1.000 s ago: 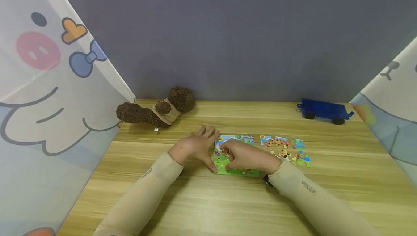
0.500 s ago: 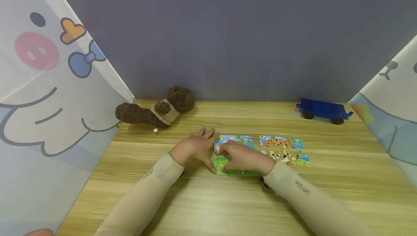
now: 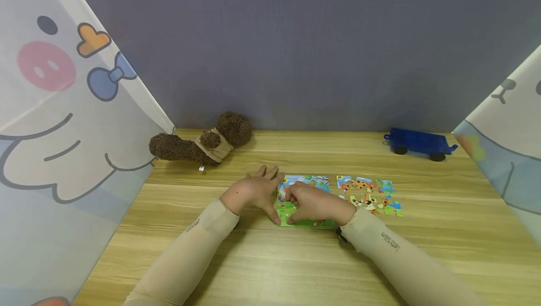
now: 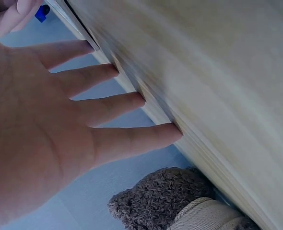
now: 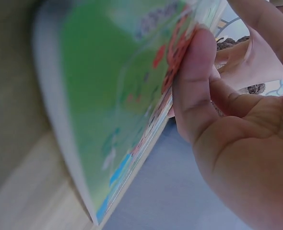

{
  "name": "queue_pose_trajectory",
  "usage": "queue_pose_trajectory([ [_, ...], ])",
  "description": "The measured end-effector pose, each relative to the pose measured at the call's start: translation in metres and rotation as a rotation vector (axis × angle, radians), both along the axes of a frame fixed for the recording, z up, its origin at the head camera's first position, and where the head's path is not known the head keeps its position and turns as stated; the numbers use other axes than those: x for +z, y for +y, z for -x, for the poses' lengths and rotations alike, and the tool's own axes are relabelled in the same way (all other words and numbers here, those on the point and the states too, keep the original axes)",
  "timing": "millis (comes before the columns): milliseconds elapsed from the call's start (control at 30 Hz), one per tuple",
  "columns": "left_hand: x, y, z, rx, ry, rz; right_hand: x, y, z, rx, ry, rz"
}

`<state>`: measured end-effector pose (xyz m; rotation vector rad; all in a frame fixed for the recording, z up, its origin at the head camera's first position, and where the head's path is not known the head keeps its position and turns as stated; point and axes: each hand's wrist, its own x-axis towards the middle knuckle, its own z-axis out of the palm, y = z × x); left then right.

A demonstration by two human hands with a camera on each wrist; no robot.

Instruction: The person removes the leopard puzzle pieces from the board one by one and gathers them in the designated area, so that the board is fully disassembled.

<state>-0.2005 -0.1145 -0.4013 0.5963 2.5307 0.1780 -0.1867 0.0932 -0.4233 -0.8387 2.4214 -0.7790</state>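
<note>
A flat picture puzzle board (image 3: 286, 210), green below and blue above, lies on the wooden table in the head view. My left hand (image 3: 258, 193) spreads along its left edge, thumb at the lower left corner; the left wrist view shows the straight fingers (image 4: 132, 141) touching the tabletop. Over the board is my right hand (image 3: 317, 202), thumb and index finger apart. In the right wrist view its bent fingers (image 5: 196, 81) touch the board's printed face, with no object visibly pinched. The right hand covers much of the board.
Right of the board lie cut puzzle pieces (image 3: 362, 184) with spotted animals, partly behind the right forearm. A brown plush bear (image 3: 179, 148) lies at the back left. A blue toy wagon (image 3: 420, 141) stands at the back right, near the grey wall (image 3: 296, 52).
My right hand has shifted slightly left over the board, its thumb nearer the left edge, then stayed almost still. The left hand has barely moved.
</note>
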Motion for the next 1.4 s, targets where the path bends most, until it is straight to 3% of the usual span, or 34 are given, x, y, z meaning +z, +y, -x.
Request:
queue_pose_trajectory([
  [233,-0.0005,0.0007,-0.0006,-0.003,0.012,-0.001,-0.0017,0.0003,-0.0005,-0.006,-0.038,0.008],
  [467,-0.0021,-0.0002,0.0002,0.0,0.01,-0.005,0.0015,-0.0008,-0.0024,-0.011,-0.015,0.001],
  [633,-0.004,-0.001,0.0005,-0.011,0.015,0.0,0.0027,-0.0026,-0.0027,-0.052,-0.084,-0.012],
  [1400,-0.0009,-0.0001,0.0001,0.003,-0.004,-0.001,0.0014,0.0001,-0.0009,-0.067,-0.149,0.08],
])
